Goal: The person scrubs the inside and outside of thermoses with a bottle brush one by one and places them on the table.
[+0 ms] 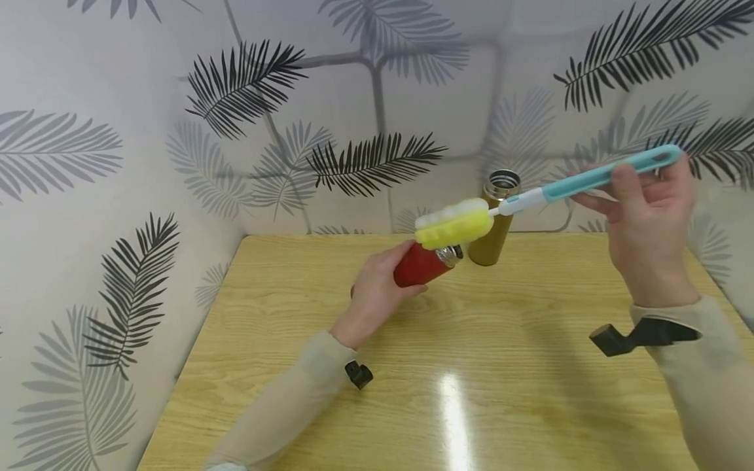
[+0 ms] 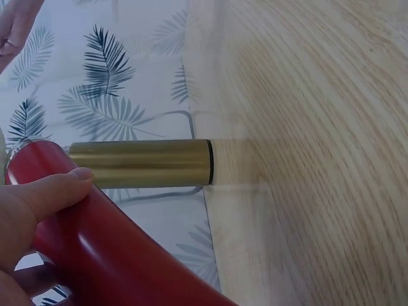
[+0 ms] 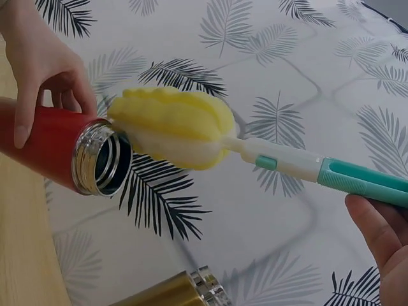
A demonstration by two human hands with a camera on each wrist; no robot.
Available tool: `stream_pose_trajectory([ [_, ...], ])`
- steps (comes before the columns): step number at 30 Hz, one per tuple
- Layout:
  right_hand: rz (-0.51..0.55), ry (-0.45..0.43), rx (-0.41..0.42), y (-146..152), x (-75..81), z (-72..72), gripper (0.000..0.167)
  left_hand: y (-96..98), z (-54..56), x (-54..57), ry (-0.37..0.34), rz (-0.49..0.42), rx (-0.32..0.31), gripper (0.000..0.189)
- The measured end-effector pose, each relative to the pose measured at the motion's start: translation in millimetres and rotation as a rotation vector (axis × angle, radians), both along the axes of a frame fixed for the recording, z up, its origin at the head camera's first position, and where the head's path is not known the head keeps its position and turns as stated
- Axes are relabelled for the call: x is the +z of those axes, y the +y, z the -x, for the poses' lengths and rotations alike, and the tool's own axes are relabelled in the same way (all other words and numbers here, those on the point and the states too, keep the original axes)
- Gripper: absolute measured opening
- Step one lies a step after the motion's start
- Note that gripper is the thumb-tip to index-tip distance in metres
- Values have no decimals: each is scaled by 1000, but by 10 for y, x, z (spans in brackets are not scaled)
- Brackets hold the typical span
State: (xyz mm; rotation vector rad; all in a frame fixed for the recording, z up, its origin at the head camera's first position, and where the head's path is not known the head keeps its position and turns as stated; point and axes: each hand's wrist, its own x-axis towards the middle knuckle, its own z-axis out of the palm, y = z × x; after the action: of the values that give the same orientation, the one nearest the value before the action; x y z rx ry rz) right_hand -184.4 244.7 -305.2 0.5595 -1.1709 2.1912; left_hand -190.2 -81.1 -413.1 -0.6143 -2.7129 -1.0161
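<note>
My left hand grips a red thermos bottle around its body. The bottle is tilted, its open steel mouth toward the right. In my right hand is a bottle brush, pinched by its turquoise handle. The yellow and white sponge head is outside the bottle, close to the mouth in the right wrist view; whether they touch I cannot tell. Behind them a gold thermos bottle stands upright without a lid, partly covered by the brush. The left wrist view shows the red bottle under my thumb.
The wooden table carries the gold bottle near its back edge. A wall or curtain with a leaf print rises behind and to the left. Each wrist wears a small black camera mount.
</note>
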Motion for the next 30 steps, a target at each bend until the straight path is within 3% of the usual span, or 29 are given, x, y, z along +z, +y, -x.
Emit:
stream_pose_trajectory([
  [9, -40, -31, -109, 38, -45, 78, 12, 31, -52, 26, 2, -17, -12, 76],
  [13, -91, -71, -170, 85, -86, 88, 12, 23, -43, 16, -30, -76, -15, 75],
  [20, -116, -113, -160, 179, -152, 63, 14, -12, 9, -32, -64, -242, 6, 78],
  [30, -192, -98, -200, 214, -123, -43, 12, -70, 74, -52, -108, -319, 47, 79],
])
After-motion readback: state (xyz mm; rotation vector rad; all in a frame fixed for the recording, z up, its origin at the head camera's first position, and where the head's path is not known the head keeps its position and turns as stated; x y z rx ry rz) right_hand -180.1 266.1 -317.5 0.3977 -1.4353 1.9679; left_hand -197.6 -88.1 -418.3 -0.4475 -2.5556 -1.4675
